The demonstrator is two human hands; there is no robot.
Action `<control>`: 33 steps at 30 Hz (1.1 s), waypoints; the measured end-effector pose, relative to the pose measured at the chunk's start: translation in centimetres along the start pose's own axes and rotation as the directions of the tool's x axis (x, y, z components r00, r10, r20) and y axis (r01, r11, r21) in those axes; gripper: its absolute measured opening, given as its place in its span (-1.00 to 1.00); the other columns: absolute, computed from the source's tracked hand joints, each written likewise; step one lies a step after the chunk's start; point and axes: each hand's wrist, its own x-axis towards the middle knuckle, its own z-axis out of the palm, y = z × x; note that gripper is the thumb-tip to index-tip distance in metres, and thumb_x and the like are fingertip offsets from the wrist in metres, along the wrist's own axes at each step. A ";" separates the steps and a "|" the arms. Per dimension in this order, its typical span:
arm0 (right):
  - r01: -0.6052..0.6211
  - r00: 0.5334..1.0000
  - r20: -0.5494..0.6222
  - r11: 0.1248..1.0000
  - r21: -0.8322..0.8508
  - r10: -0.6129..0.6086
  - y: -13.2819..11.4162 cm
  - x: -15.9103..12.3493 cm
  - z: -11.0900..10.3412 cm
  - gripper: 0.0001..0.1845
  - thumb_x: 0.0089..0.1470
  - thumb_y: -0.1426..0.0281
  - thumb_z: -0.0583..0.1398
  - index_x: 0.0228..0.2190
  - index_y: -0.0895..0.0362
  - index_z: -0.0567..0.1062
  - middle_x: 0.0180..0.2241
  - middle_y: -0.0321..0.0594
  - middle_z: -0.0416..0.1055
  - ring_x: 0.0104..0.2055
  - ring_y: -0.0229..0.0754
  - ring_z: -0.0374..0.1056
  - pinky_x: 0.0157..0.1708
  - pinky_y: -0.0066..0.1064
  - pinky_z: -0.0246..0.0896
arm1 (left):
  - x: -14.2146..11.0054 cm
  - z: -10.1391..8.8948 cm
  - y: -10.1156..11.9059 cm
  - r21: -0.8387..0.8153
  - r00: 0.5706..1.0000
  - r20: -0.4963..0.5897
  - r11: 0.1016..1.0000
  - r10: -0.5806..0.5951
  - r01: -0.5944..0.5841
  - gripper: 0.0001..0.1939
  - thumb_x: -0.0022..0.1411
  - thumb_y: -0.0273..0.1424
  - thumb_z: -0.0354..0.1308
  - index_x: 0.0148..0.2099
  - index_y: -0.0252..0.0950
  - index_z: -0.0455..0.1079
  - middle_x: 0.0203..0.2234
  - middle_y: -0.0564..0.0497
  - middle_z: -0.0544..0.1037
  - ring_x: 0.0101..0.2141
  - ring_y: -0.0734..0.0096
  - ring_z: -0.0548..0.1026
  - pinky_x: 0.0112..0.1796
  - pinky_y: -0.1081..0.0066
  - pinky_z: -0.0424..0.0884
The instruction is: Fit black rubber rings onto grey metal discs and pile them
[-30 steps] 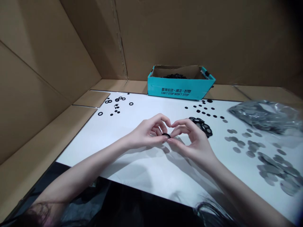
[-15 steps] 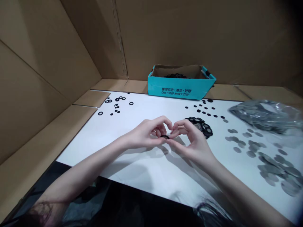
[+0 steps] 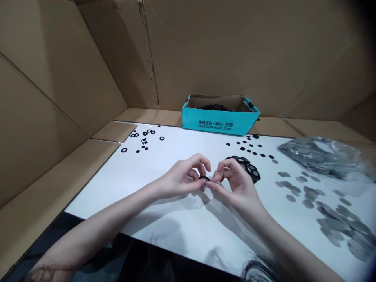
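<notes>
A small black ring (image 3: 204, 178), rubber by the look of it, is held between the two hands, above the white surface (image 3: 132, 176). The left hand (image 3: 182, 176) has its fingers (image 3: 194, 174) curled inward, with the thumb pressed against the ring's left side. The right hand (image 3: 237, 182) brings its fingers (image 3: 225, 168) together at the ring's other side. Both hands seem clamped on it, though the fingertips hide part of the ring and the exact grip is hard to read. Just behind the right hand lies a heap of black discs (image 3: 251, 170). Loose black rings (image 3: 124, 150) are scattered at far left, and grey discs (image 3: 308, 192) lie at right, near a clear plastic bag (image 3: 320, 156). A teal cardboard box (image 3: 220, 127) stands at the back.
</notes>
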 end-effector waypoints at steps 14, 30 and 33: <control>0.022 0.998 0.056 0.995 -0.098 -0.017 0.1 0.3 -0.1 -0.74 -0.01 0.36 0.37 -0.34 0.01 0.38 -0.46 -0.38 0.46 -0.36 -0.14 0.52 -0.25 -0.28 0.33 | 0.2 -0.3 -0.1 0.185 0.997 -0.041 0.981 0.058 -0.049 -0.81 0.30 -0.42 0.18 -0.04 -0.24 0.33 -0.26 0.03 0.48 -0.31 0.50 0.48 -0.26 0.44 0.45; 0.046 0.998 0.029 0.999 0.012 -0.046 -0.2 0.1 0.1 -0.67 -0.03 0.36 0.40 -0.39 0.01 0.32 -0.50 -0.43 0.41 -0.38 -0.18 0.49 -0.28 -0.30 0.31 | 0.1 -0.6 0.7 0.232 0.996 0.047 0.969 0.079 -0.088 -0.82 0.29 -0.47 0.17 -0.08 -0.23 0.29 -0.31 0.06 0.47 -0.35 0.52 0.47 -0.33 0.49 0.44; 0.060 0.996 0.063 0.994 -0.087 -0.055 -0.2 0.2 -0.2 -0.74 0.01 0.37 0.37 -0.32 0.01 0.38 -0.45 -0.39 0.46 -0.35 -0.15 0.52 -0.23 -0.25 0.30 | 0.1 -0.5 0.4 0.275 0.995 0.029 0.957 0.091 -0.095 -0.78 0.28 -0.47 0.16 -0.03 -0.23 0.31 -0.29 0.04 0.50 -0.32 0.49 0.47 -0.30 0.46 0.44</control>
